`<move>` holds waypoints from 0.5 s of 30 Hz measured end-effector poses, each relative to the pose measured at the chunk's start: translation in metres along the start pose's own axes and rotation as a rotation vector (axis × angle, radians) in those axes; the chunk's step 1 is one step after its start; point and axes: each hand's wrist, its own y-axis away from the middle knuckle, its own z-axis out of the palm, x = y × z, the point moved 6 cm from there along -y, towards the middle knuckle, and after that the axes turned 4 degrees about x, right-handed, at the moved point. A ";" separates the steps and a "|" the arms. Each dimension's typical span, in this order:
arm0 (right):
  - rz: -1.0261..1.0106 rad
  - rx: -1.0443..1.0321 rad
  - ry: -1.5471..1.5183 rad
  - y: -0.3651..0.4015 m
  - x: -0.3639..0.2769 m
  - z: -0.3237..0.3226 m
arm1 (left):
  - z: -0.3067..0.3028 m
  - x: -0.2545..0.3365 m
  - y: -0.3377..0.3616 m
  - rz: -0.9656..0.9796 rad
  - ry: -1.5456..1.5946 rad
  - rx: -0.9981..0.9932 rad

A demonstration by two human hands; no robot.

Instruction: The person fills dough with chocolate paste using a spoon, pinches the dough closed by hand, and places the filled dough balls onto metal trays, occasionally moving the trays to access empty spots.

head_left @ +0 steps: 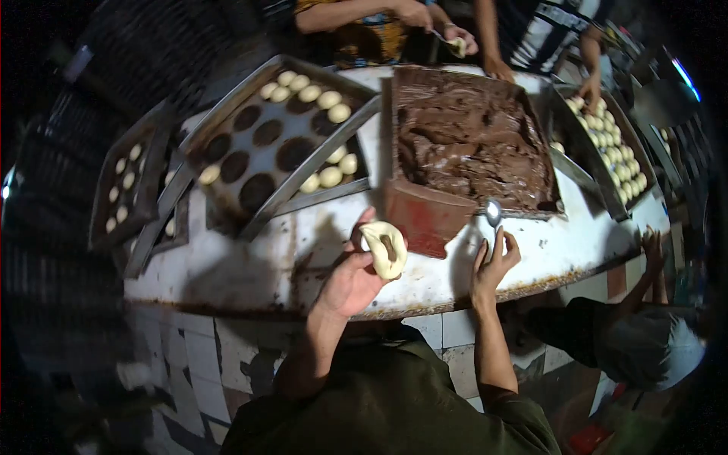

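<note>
Cream-coloured dough (381, 259) (hollowed) sits in the half-curled left hand (351, 287).

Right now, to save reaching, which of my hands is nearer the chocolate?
Right: your right hand is just short of the chocolate; your left hand is farther off, leftward.

Held above counter (588, 243) near front edge: pale dough piece (390, 267), stretched into slightly tilted oval with open brownish hollow, of unclear contents; held to its right: shiny metal spoon (494, 211), with bowl end pointing away from front edge
</note>
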 end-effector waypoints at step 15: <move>-0.960 -0.805 -0.748 0.189 -0.364 -0.054 | -0.108 0.104 0.261 0.270 0.048 0.231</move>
